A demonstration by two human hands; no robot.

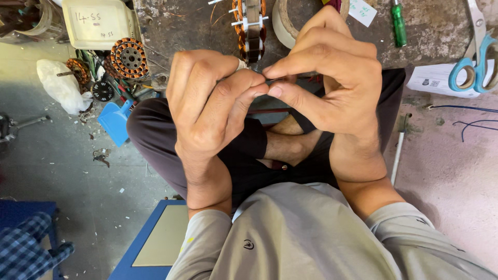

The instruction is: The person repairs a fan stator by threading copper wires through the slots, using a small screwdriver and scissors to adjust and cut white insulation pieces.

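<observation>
Left hand and right hand meet above the person's crossed legs, fingertips pinched together on a thin dark wire — the strand runs between the two thumbs. Just beyond, on the worn workbench, stands a copper-wound stator (partly hidden by the fingers). Far right lie blue-handled scissors and a green screwdriver; far left, another wound stator.
</observation>
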